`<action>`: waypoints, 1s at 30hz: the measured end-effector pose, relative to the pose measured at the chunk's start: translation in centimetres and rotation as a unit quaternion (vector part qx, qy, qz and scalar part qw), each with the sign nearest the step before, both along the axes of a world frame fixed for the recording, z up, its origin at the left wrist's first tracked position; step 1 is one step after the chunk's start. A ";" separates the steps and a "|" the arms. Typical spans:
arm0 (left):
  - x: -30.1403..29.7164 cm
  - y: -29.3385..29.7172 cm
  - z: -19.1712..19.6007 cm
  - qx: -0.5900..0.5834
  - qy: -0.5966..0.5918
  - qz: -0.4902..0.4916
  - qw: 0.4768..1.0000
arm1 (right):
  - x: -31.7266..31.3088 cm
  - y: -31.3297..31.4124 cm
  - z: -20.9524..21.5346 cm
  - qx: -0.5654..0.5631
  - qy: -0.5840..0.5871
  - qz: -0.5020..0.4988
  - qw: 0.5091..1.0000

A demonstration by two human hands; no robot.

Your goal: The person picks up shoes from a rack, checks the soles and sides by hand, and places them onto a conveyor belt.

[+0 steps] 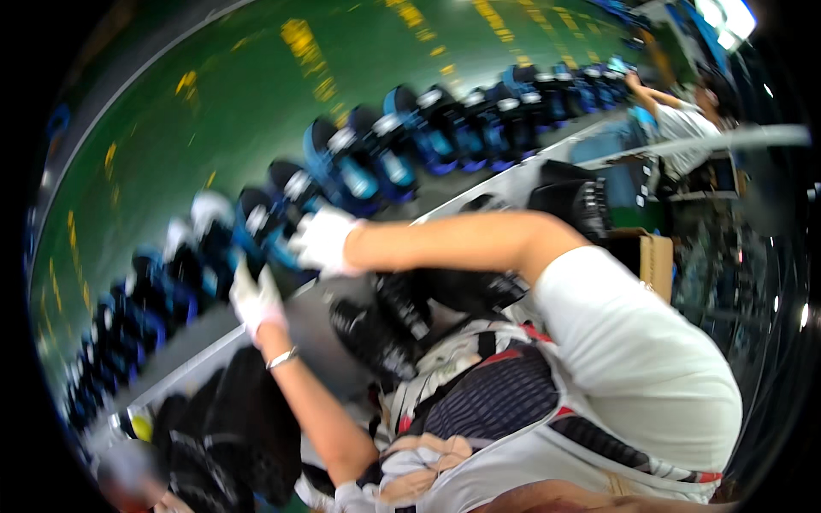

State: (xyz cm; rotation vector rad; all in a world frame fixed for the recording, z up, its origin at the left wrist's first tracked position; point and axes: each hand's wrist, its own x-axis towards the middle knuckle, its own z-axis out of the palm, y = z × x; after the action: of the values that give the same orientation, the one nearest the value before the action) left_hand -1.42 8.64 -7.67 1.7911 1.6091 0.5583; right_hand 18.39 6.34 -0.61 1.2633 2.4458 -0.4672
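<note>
Both my hands wear white gloves and reach over a long row of black and blue boot-like shoes. My left hand [256, 303] is beside the near side of the row, with fingers stretched out and apart and nothing visible in them. Just to its right, my right hand [323, 241] comes in across the row, at the edge of a black and blue shoe [272, 227]. Its fingers are blurred, so I cannot make out whether they grip the shoe. A shoe with a white upper part [212, 212] stands just beyond my left hand.
The shoes stand on a grey line [197, 342] running from lower left to upper right. Black boots [372, 338] lie nearer to me. A cardboard box [655, 263] is at the right. Another person [684, 128] works farther up the line. Beyond is green floor [231, 103] with yellow markings.
</note>
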 end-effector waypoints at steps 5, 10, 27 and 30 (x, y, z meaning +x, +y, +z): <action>-2.9 0.5 -1.8 0.006 0.183 -0.020 0.983 | -2.8 1.0 -4.6 -0.005 0.022 -0.041 0.999; 0.3 0.6 -2.0 0.002 0.204 -0.069 0.977 | 1.7 0.9 -4.3 0.013 0.044 -0.057 0.997; -5.3 -1.4 3.5 -0.068 0.028 -0.006 0.997 | 29.9 -35.1 17.5 0.252 0.045 -0.638 0.726; -3.7 -3.8 5.4 -0.104 -0.047 0.016 0.993 | 31.7 -40.4 16.0 0.215 0.026 -0.626 0.749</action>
State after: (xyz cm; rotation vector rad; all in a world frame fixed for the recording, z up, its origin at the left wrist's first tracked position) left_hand -5.12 4.81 -2.28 1.5667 1.5728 0.4649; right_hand 50.04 -34.11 15.42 3.0263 1.3596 -0.1946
